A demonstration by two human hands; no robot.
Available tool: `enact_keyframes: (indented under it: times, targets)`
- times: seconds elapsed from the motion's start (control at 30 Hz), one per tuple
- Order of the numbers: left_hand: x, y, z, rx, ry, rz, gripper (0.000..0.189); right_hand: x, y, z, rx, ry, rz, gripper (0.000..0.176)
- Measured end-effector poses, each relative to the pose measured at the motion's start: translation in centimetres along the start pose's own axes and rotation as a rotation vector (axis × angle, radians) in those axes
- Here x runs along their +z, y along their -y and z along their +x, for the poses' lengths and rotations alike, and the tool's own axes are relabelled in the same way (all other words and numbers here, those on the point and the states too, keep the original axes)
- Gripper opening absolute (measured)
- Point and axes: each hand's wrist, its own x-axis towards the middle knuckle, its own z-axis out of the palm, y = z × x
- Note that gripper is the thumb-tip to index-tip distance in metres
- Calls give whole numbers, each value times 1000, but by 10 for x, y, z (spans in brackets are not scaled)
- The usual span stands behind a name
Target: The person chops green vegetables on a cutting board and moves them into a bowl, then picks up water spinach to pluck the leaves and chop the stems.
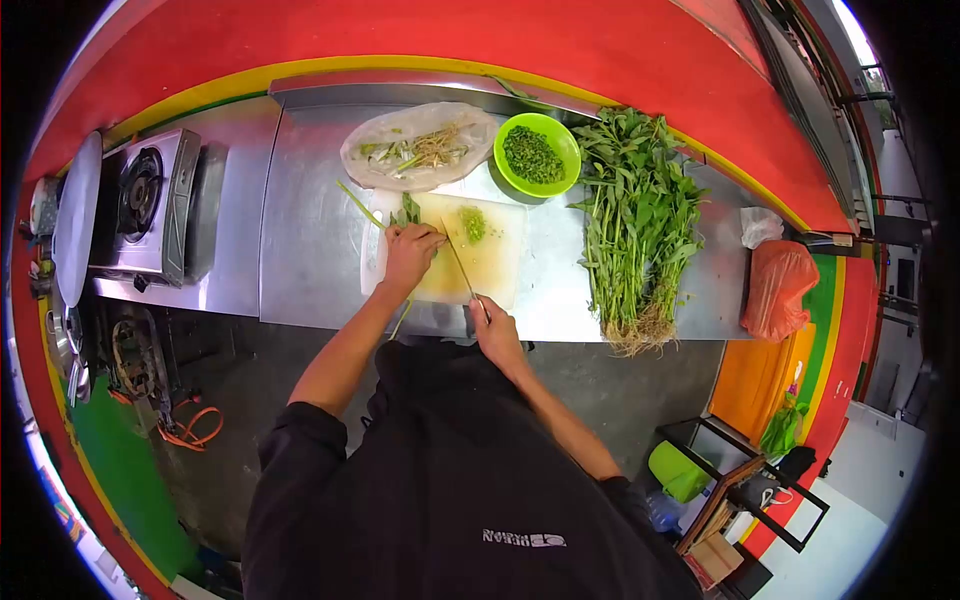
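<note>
My left hand (412, 252) is closed, fingers pressed together, on a few long green stalks (360, 204) at the left part of the cutting board (500, 272). Some green leaves (408, 211) show just beyond its fingers. In my right hand (496, 334) is the handle of a knife (459, 262), its thin blade slanting up and left across the board to my left fingertips. Right of the blade tip lies a small heap of finely chopped greens (472, 222). What sits under my left fingers is hidden.
Behind the board, a plastic bag (418, 146) holds roots and trimmings, and a green bowl (537, 154) holds chopped leaves. Leafy greens with roots (640, 220) are piled at right, near an orange bag (778, 290). A gas stove (148, 200) stands at left.
</note>
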Motion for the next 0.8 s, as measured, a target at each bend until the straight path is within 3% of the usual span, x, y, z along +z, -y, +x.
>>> enact_keyframes:
  times: [0.03,0.5,0.6,0.8]
  targets:
    - [-1,-2,0,-1,2,-2,13,3,-5,3,-114,-77,-12,38]
    - [-5,-6,-3,3,-61,-39,12,-15,20,3,1,124,36,43]
    - [-5,-8,-3,-24,-39,-44,11,-27,49,-11,28,105,85,40]
    - [0,-11,-6,-50,-79,-26,10,-22,26,-20,-31,76,27,42]
